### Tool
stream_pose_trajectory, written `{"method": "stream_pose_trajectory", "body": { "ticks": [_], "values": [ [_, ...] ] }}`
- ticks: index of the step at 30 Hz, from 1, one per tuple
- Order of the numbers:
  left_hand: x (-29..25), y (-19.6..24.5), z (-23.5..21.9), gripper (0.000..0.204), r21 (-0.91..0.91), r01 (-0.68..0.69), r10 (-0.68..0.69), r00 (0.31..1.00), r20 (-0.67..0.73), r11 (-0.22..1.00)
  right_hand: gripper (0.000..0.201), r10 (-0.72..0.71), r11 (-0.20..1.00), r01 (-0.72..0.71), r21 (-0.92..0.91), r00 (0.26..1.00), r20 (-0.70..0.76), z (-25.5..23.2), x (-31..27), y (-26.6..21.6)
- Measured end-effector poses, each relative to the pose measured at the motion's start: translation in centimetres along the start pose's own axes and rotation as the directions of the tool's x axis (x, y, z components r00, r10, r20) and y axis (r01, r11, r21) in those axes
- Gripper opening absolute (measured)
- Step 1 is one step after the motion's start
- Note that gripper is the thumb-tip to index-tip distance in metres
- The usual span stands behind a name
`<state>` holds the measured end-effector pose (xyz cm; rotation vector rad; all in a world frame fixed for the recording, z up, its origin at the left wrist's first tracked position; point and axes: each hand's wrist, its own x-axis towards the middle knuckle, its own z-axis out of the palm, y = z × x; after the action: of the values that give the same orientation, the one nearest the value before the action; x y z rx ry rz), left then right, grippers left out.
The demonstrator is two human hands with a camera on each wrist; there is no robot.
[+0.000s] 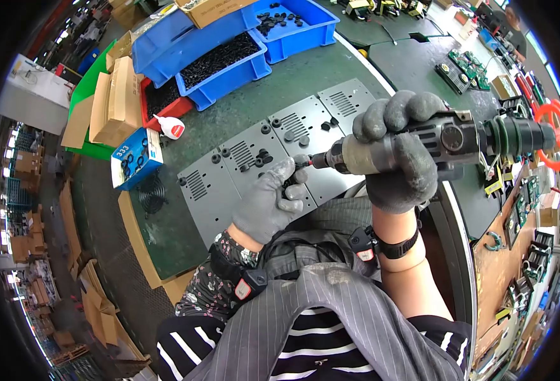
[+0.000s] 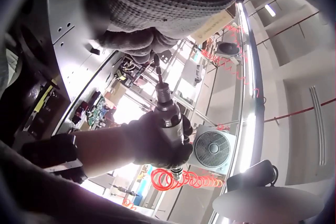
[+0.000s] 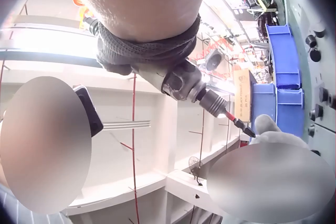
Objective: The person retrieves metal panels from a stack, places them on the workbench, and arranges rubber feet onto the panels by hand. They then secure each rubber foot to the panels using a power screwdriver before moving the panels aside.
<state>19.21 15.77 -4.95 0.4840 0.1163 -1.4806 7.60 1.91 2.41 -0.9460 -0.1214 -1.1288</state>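
In the head view my gloved right hand [image 1: 400, 149] grips a pneumatic screwdriver [image 1: 448, 141] held level, its bit pointing left. My gloved left hand [image 1: 267, 200] is at the bit's tip, thumb and fingers pinching a small black rubber foot [image 1: 302, 160]; the fingers partly hide it. Beneath both hands lie flat grey metal panels [image 1: 207, 190] with vent slots, several black rubber feet standing or lying on them. From the right wrist, the screwdriver bit [image 3: 239, 123] with its red band reaches the left fingertips. The left wrist view shows the screwdriver [image 2: 170, 119] in the right fist.
Blue bins [image 1: 226, 73] of small black parts stand at the back, beside a red bin [image 1: 181, 108]. A white bottle [image 1: 171, 127] and a blue box [image 1: 137, 159] of black rings sit at left. An orange coiled hose [image 1: 554, 133] hangs behind the screwdriver. Circuit boards [image 1: 467, 70] lie far right.
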Motion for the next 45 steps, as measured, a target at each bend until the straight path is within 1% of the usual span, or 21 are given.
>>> {"method": "stream_pose_trajectory", "body": {
  "ticks": [4,7,10,12,14,15,16,17,18,19,20,21,23,26,27,30,34,36,38,41,45],
  "values": [
    [0.2,-0.6,-0.2,0.023,-0.090,0.019,-0.016,1.000,0.026,0.996,0.036,-0.047,0.998,0.048,-0.041,0.999,0.016,0.0,-0.7,0.2],
    [0.3,-1.1,0.2,0.023,-0.024,-0.042,0.041,0.998,-0.038,0.999,0.036,-0.075,0.996,0.076,-0.056,0.997,0.019,-0.3,-1.0,0.6],
    [0.3,-1.6,0.3,0.024,0.118,-0.041,0.050,0.996,-0.071,0.992,0.036,-0.117,0.989,0.118,-0.092,0.993,0.017,-0.9,-0.8,1.1],
    [0.0,-1.7,1.2,0.028,0.317,0.088,-0.064,0.994,-0.087,0.944,0.035,-0.133,0.985,0.128,-0.118,0.991,-0.035,-1.4,-0.2,1.5],
    [-0.2,-0.5,1.0,0.033,0.378,0.109,-0.070,0.991,-0.117,0.919,0.033,-0.122,0.991,0.118,-0.067,0.991,-0.062,-2.3,0.6,1.5],
    [-0.3,0.8,0.4,0.031,0.682,0.005,0.051,0.997,-0.062,0.731,0.033,-0.114,0.991,0.107,-0.083,0.990,-0.088,-2.8,1.0,1.5],
    [-0.1,1.7,0.2,0.029,0.892,-0.092,0.143,0.989,0.031,0.442,0.033,-0.106,0.991,0.095,-0.099,0.988,-0.115,-3.3,1.5,1.5],
    [-0.3,2.1,3.2,0.024,0.952,-0.124,0.268,0.962,0.047,0.278,0.033,-0.089,0.995,0.081,-0.062,0.987,-0.135,-3.8,1.9,1.6],
    [0.6,3.2,3.1,0.024,0.953,-0.125,0.269,0.962,0.048,0.277,0.033,-0.090,0.995,0.082,-0.061,0.987,-0.134,-4.1,2.2,1.6],
    [1.5,4.7,2.6,0.024,0.988,-0.118,0.319,0.937,0.144,-0.097,0.033,-0.077,0.996,0.068,-0.065,0.984,-0.160,-4.5,2.4,1.7],
    [2.5,5.9,2.3,0.024,0.885,-0.079,0.331,0.909,0.252,-0.458,0.033,-0.066,0.996,0.054,-0.067,0.981,-0.184,-4.6,2.7,1.8],
    [3.4,6.6,2.1,0.024,0.884,-0.080,0.333,0.907,0.256,-0.461,0.033,-0.057,0.994,0.036,-0.101,0.976,-0.211,-4.3,2.7,1.6],
    [5.0,7.8,2.1,0.027,0.674,-0.041,0.215,0.932,0.292,-0.737,0.034,-0.047,0.995,0.028,-0.093,0.976,-0.214,-4.8,2.8,1.8],
    [6.8,8.6,2.4,0.027,0.647,0.013,0.209,0.951,0.227,-0.762,0.034,-0.033,0.995,0.010,-0.094,0.970,-0.239,-5.1,3.0,1.9],
    [7.6,8.9,2.2,0.028,0.665,0.069,0.253,0.950,0.185,-0.743,0.034,-0.042,0.991,0.013,-0.130,0.974,-0.224,-5.4,3.2,2.0],
    [8.8,9.4,2.1,0.030,0.645,0.096,0.309,0.924,0.226,-0.758,0.033,-0.056,0.983,0.015,-0.185,0.974,-0.219,-5.6,3.8,2.1],
    [9.1,9.7,2.9,0.031,0.705,0.089,0.296,0.938,0.178,-0.704,0.031,-0.102,0.974,0.046,-0.222,0.963,-0.249,-6.0,5.5,2.4],
    [8.8,9.6,3.5,0.031,0.626,0.091,0.199,0.974,0.106,-0.775,0.031,-0.088,0.968,0.029,-0.249,0.970,-0.226,-6.3,6.4,2.6],
    [9.7,9.7,3.3,0.030,0.599,0.054,0.173,0.974,0.143,-0.799,0.031,-0.080,0.963,0.019,-0.268,0.973,-0.217,-6.4,7.4,3.0],
    [11.9,9.3,3.6,0.028,0.691,-0.026,0.211,0.944,0.255,-0.722,0.031,-0.058,0.955,-0.001,-0.295,0.980,-0.191,-6.2,9.1,3.8],
    [14.3,8.6,3.4,0.029,0.751,-0.048,0.211,0.946,0.245,-0.658,0.028,-0.018,0.960,-0.017,-0.281,0.993,-0.121,-6.4,10.5,5.7]
  ]
}}
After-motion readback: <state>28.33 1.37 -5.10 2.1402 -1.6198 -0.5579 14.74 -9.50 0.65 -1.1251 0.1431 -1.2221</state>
